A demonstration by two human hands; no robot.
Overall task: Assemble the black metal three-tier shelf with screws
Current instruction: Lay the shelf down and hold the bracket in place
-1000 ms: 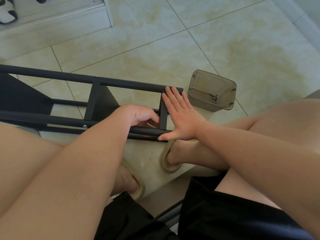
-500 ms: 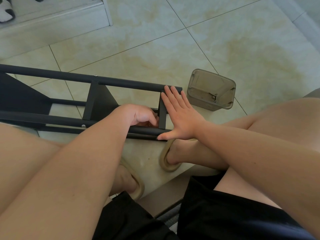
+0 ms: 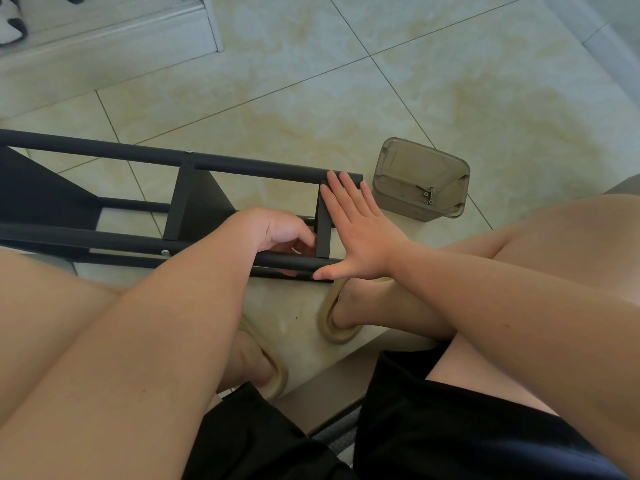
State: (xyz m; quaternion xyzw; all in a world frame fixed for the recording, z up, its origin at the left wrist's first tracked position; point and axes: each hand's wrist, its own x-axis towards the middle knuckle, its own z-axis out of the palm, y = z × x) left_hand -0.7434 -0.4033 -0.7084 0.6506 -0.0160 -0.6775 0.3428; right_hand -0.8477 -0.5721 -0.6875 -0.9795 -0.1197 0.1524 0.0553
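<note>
The black metal shelf (image 3: 259, 168) lies on its side on the tiled floor, its long tubes running left to right. My right hand (image 3: 360, 233) presses flat, fingers straight, against the outer face of the end shelf panel (image 3: 323, 237), with its thumb on the near tube. My left hand (image 3: 277, 230) reaches inside the frame just left of that panel with curled fingers. What those fingers hold is hidden. Silver screw heads show on the near tube (image 3: 165, 252) and on the far tube (image 3: 188, 151).
A clear grey plastic box (image 3: 391, 161) holding a few screws (image 3: 427, 197) stands on the floor right of the shelf end. My feet in tan slippers (image 3: 332, 323) rest below the shelf. A raised step (image 3: 104, 46) with shoes (image 3: 12, 26) lies at the far left.
Both hands stay at the end panel. The left fingers shift only slightly behind the near tube.
</note>
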